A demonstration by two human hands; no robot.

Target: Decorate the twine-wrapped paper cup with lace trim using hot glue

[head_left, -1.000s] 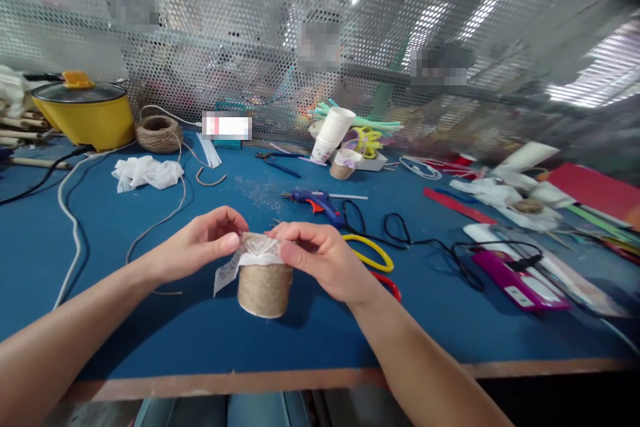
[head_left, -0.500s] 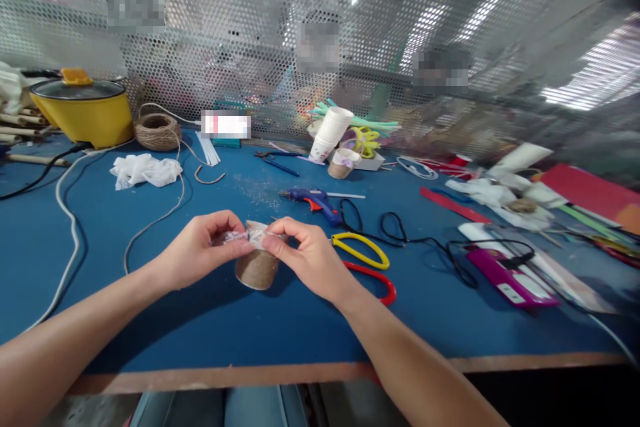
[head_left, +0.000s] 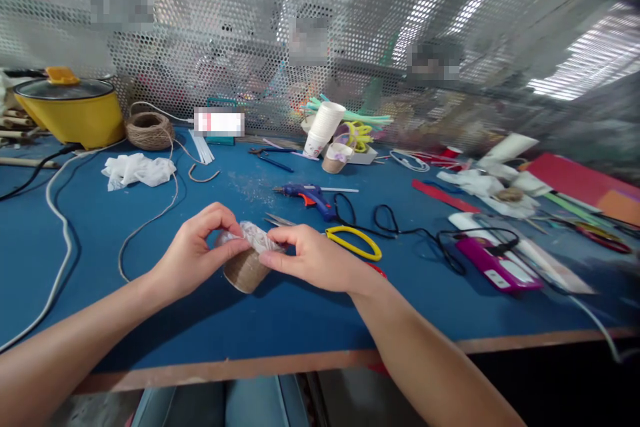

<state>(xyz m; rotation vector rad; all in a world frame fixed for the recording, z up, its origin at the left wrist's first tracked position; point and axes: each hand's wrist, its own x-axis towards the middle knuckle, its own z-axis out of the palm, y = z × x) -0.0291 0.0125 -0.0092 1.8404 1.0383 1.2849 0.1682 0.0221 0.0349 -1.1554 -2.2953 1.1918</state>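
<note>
A small cup wrapped in brown twine [head_left: 246,272] is tilted between my hands above the blue table. Whitish, lace-like material [head_left: 257,238] runs around its upper part. My left hand [head_left: 203,250] pinches the left side of this material between thumb and fingertips. On the right side, my right hand [head_left: 305,255] has its thumb and fingers closed on the rim. Scissors with yellow and red handles [head_left: 354,242] lie just beyond and partly under my right hand. A blue glue gun [head_left: 307,197] rests farther back.
At the back left stand a yellow electric pot [head_left: 75,114] and a twine roll [head_left: 149,130]. White cloth [head_left: 139,170] lies nearby. Stacked paper cups [head_left: 325,128] and another twine-wrapped cup [head_left: 335,158] are at the back. A purple power strip [head_left: 495,267] and cords lie right.
The cup has tipped and shifted slightly left, and more of the lace-like material shows. My right hand has turned flatter over the scissors. The whole view has shifted a little.
</note>
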